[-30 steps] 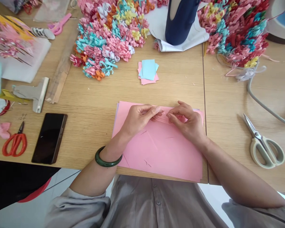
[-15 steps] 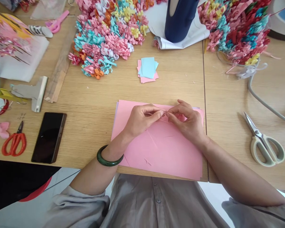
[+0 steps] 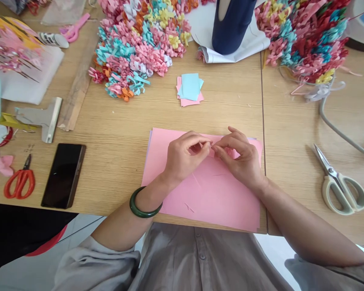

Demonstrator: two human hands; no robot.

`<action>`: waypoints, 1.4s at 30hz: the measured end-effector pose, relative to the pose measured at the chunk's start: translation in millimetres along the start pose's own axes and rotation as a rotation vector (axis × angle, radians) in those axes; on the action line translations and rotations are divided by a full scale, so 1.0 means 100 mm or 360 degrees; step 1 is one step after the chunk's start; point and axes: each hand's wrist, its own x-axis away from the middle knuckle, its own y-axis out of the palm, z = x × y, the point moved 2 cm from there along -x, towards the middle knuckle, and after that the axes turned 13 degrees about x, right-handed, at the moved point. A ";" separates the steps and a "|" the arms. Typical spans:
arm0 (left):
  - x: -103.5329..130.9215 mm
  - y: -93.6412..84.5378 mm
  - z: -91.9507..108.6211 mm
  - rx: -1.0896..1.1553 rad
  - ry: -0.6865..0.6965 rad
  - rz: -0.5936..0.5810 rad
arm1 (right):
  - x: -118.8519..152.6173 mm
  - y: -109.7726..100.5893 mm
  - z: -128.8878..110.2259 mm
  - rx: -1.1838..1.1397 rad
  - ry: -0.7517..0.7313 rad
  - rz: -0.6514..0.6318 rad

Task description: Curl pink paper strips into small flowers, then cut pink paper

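Note:
Over a stack of pink paper sheets (image 3: 212, 206), my two hands meet fingertip to fingertip. My left hand (image 3: 183, 157), with a dark green bangle (image 3: 145, 202) on its wrist, pinches thumb against forefinger; whatever lies between them is too small to make out. Close beside it, my right hand (image 3: 244, 159) is closed in a pinch on a small pink paper piece (image 3: 233, 153), mostly hidden under the fingers. Thin pink paper slivers (image 3: 189, 207) lie on the top sheet.
Pink and light blue paper squares (image 3: 190, 87) lie beyond the sheets. Heaps of curled paper flowers (image 3: 139, 44) and a dark blue cup (image 3: 232, 28) stand farther back. Cream-handled scissors (image 3: 344, 186) are at right; a phone (image 3: 63, 176) and red scissors (image 3: 20, 182) at left.
My left hand has turned slightly, its fingers more arched, and its wrist with the bangle has shifted a little right. My right hand stays nearly in place.

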 end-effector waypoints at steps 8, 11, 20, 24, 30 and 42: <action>-0.07 -0.06 -0.12 0.0835 -0.0725 -0.0321 | -0.02 -0.02 0.03 0.0039 -0.0018 -0.0025; -0.07 -0.07 -0.11 0.0788 -0.0710 -0.0310 | -0.02 -0.03 0.02 0.0071 -0.0026 -0.0030; -0.09 -0.08 -0.12 0.0676 -0.0686 -0.0295 | -0.02 -0.02 0.02 0.0062 -0.0017 -0.0076; -0.07 -0.08 -0.10 0.0515 -0.0509 -0.0207 | -0.02 0.00 0.03 0.0055 -0.0019 -0.0071; -0.07 -0.07 -0.08 0.0627 -0.0623 -0.0265 | -0.02 0.00 0.06 0.0052 -0.0004 -0.0045; -0.06 -0.07 -0.08 0.0251 -0.0359 -0.0240 | -0.02 0.03 0.09 0.0092 -0.0021 -0.0079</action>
